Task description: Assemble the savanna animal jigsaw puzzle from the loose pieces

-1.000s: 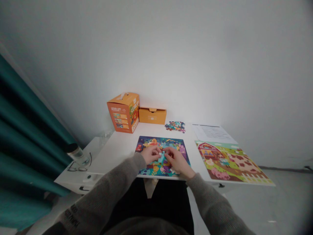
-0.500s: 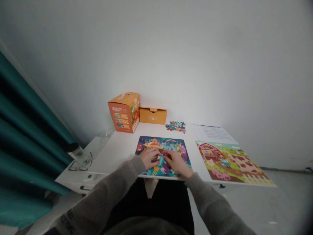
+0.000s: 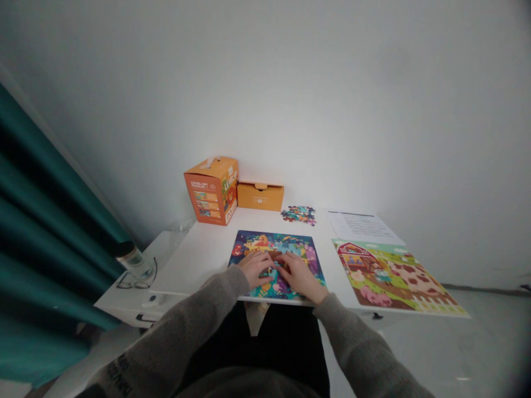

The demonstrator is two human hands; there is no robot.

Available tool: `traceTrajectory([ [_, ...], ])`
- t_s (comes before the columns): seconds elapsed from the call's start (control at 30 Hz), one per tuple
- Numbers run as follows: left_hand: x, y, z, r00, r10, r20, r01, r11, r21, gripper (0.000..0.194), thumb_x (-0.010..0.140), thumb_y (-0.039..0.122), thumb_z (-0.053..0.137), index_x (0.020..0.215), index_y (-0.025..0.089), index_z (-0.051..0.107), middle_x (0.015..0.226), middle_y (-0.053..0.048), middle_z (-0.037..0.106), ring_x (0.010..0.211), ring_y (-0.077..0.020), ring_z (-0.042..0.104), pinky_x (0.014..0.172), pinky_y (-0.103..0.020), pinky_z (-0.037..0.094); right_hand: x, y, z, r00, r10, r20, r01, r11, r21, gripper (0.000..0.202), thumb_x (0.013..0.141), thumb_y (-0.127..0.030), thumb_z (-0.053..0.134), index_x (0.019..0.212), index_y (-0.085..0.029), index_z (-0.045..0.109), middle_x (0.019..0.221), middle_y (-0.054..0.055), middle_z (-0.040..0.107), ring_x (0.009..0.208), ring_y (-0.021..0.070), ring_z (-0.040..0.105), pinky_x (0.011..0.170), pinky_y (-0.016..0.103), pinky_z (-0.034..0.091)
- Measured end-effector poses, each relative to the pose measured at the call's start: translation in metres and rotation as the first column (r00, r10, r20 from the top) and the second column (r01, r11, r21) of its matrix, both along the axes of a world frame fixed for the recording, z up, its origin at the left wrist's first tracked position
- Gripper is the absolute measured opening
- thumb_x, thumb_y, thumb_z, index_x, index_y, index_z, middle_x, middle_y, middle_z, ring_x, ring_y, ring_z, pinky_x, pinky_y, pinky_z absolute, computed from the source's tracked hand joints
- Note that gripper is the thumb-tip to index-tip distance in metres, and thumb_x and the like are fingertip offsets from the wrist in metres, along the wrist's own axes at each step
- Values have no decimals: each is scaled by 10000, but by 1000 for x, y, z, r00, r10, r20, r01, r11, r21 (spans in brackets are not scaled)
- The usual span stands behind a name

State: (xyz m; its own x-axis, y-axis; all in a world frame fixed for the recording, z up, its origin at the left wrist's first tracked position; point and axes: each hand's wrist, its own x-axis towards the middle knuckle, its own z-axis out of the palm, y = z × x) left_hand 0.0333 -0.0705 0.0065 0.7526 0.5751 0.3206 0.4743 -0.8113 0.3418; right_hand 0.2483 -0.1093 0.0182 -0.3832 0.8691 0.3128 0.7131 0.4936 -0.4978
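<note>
A colourful jigsaw puzzle (image 3: 249,241) with a dark blue border lies flat near the table's front edge. Both hands are over its middle, their fingertips almost meeting. My left hand (image 3: 256,269) is closed, with bent fingers and thumb around a small light-blue puzzle piece (image 3: 271,272). From the other side my right hand (image 3: 299,275) pinches at the same spot, thumb and forefinger close together. The fingers cover most of the piece, so I cannot tell whether it lies fully flat in the puzzle.
Loose puzzle pieces (image 3: 299,214) are heaped behind the puzzle. An orange puzzle box (image 3: 209,193) and a yellow-orange carton (image 3: 260,197) stand at the back. To the right lie a farm picture (image 3: 390,273) and a printed sheet (image 3: 360,225). A jar (image 3: 135,262) and glasses (image 3: 135,284) sit left.
The fingers of both hands have drawn slightly closer together over the puzzle's middle. The light-blue piece between them is now more covered.
</note>
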Motion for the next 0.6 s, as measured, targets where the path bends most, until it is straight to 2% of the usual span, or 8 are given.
traceTrajectory([
  [0.17,-2,2,1,1000,-21,-9,21,1000,-3,202,825,338,731,979,216,685,1042,-51,614,1027,-230,583,948,-383,448,2,-1,0,998,17,53,-18,1000,3,238,905,-205,647,1143,-207,658,1070,79,626,1013,225,599,912,355,458],
  [0.4,-1,1,1,1000,-30,0,30,999,-25,178,836,340,724,966,223,693,1044,-49,604,1029,-223,577,951,-382,447,4,-4,7,996,60,73,-58,998,-25,296,852,-178,692,1144,-216,664,1095,77,622,1036,224,590,919,350,450],
  [0.6,0,-5,8,999,-43,5,43,999,-9,101,874,283,675,947,221,708,1062,-54,628,1043,-224,576,963,-378,444,6,-6,10,995,81,64,-78,996,-39,351,810,-158,722,1152,-208,660,1136,81,622,1066,224,584,953,355,440],
])
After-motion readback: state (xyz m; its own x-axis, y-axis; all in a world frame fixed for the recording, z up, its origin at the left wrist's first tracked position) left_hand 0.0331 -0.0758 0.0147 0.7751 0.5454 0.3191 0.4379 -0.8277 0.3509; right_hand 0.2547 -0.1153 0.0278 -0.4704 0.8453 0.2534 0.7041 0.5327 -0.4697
